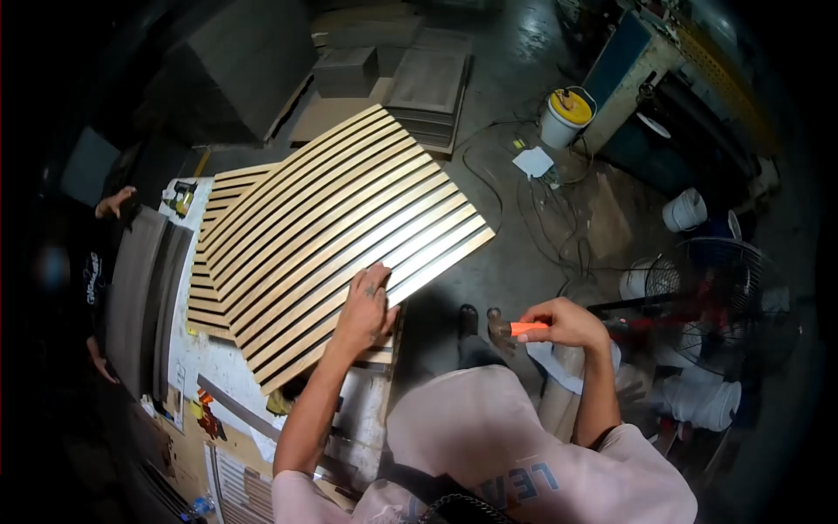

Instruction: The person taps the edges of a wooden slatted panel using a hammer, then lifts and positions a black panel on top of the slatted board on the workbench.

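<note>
My left hand (pixel 365 307) grips the near edge of a slatted wood panel (pixel 349 227), with fingers over the slats and the thumb at the rim. The panel has pale wooden strips with dark gaps between them and sits askew over a second slatted panel (pixel 205 301). Part of the lower one is covered. Off to the right, my right hand (pixel 563 323) is closed around the orange handle of a hammer (pixel 498 329). The hammer's brownish head points left, apart from the panel.
Under the panels is a cluttered white worktable (pixel 236 371). At the left, another person's hand (pixel 114 203) is near dark boards (pixel 135 288). Stacked boards (pixel 428 92) stand at the back. A yellow-lidded bucket (pixel 563 120), floor cables and a fan (pixel 716 288) are on the right.
</note>
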`<act>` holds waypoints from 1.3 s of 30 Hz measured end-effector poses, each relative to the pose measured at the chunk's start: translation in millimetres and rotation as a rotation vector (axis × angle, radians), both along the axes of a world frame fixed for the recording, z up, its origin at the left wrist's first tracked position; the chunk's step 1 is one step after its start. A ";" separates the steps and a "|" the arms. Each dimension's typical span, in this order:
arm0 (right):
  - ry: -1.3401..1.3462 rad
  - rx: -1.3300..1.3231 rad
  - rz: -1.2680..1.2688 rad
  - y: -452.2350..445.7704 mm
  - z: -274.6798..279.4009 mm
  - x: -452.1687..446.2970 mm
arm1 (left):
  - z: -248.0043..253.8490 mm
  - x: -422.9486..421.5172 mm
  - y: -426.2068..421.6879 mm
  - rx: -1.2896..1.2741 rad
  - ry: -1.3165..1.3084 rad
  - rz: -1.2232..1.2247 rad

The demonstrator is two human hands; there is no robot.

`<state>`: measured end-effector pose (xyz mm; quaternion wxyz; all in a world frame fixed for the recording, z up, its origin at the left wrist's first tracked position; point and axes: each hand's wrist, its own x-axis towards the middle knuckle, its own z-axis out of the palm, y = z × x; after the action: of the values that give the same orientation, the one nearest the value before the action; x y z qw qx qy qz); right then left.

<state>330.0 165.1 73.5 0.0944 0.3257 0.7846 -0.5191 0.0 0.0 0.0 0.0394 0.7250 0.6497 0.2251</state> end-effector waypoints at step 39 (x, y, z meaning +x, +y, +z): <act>0.068 -0.016 -0.260 211.5 -27.9 -43.9 | -13.6 -209.9 318.1 -0.131 -0.070 0.516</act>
<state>286.1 376.6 45.5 0.0024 0.4059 0.7344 -0.5440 -209.9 318.1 -13.6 0.0501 0.5233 0.8243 0.2102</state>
